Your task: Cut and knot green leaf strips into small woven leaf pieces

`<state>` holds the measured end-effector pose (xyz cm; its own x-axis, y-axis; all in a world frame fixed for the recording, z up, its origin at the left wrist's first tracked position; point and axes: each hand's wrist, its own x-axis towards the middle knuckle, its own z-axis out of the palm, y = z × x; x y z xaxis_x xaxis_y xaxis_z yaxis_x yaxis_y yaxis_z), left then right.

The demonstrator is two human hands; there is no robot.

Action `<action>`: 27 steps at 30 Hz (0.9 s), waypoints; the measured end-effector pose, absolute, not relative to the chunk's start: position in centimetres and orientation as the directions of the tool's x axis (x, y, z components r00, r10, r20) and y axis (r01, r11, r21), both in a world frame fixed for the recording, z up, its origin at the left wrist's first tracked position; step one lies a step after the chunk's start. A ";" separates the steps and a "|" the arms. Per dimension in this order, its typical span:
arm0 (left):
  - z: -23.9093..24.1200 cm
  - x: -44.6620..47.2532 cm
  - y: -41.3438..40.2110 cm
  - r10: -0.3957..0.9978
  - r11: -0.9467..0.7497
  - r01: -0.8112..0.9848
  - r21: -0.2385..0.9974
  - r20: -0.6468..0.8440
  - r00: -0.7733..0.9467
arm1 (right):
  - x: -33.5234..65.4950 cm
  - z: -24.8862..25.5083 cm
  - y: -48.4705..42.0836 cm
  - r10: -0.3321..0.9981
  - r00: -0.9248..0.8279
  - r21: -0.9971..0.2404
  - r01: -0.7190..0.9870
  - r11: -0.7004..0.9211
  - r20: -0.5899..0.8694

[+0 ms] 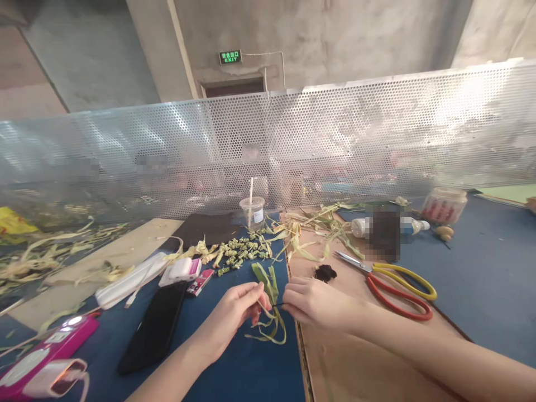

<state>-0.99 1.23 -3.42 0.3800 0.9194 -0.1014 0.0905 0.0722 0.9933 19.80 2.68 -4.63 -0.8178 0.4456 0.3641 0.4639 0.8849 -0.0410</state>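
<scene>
My left hand [240, 312] pinches a small bunch of green, dried-looking leaf strips [272, 285]. The broad ends point up and away, and thin strips curl below the fingers. On the other side of the bunch, my right hand [305, 301] is closed on a thin dark thread [277, 305] that runs across to the strips. Its far end is hidden by the fingers. Just beyond my right hand lies a tangled black clump [325, 272]. To the right, scissors [377, 273] with one yellow and one red handle rest half-spread on brown cardboard [347, 357].
Small braided green pieces [240, 254] lie ahead, with loose leaf strips [310, 234] around them. A lidded plastic cup [252, 212] stands before the perforated metal screen [234, 134]. On the left are a black phone [154, 329] and a magenta power strip [46, 357]. A jar [444, 205] is right.
</scene>
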 end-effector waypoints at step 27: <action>-4.3 -0.9 2.3 0.943 -0.075 0.295 0.953 -0.028 0.333 | 18.5 -6.1 2.2 0.441 -0.691 0.037 0.559 0.829 0.572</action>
